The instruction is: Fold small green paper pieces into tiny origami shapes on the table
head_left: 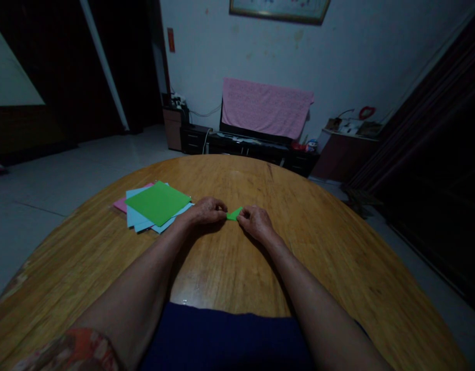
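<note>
Navy cloth (222,342) meets the wooden table (229,273). Left hand (206,211) and right hand (256,223) grip a green paper (234,214) between them; a paper stack (136,211) lies further left.

**A round, honey-brown wooden table (86,268) in a dim room with a pale tiled floor (39,190).**
Just left of the left hand (207,210), a bright green square paper sheet (158,203) lies on pale blue paper sheets (138,216) and a pink paper sheet (120,205). Far beyond the right hand (256,223), a pink towel (266,108) drapes over a dark flat screen (256,133) on a low black cabinet (252,152), beneath a framed picture (279,10) on a stained white wall (376,62). Farther right stands a reddish-brown wooden side cabinet (341,157).
</note>
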`<act>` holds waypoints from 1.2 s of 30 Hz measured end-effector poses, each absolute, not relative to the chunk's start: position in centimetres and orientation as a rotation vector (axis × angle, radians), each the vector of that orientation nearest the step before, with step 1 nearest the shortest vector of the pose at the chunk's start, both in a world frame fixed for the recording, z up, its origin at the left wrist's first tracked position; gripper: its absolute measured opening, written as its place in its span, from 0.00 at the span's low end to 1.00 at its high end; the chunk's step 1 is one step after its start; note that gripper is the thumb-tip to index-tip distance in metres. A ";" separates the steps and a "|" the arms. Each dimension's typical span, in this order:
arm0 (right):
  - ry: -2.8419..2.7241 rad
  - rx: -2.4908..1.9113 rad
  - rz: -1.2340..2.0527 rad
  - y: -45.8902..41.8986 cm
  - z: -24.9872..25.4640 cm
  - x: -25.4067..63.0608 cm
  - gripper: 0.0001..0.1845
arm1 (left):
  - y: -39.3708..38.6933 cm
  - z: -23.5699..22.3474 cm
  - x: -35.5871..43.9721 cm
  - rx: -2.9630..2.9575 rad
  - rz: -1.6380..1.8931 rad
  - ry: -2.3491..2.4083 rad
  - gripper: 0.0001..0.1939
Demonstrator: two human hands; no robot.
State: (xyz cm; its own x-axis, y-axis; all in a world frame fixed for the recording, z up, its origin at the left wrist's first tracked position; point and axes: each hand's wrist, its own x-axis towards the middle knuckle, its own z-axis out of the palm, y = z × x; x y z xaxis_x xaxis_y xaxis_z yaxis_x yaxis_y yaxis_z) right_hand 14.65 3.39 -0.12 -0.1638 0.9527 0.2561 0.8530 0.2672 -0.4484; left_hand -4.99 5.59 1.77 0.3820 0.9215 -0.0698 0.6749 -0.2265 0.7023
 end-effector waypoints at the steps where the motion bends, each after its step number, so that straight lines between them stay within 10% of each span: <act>1: -2.058 -1.628 0.270 3.4 -0.2 14.6 0.05 | 5.6 1.8 -4.9 1.993 0.473 1.374 0.15; 36: -2.092 -1.713 0.219 3.0 0.3 14.0 0.06 | 6.3 1.5 -4.5 2.370 0.224 1.500 0.13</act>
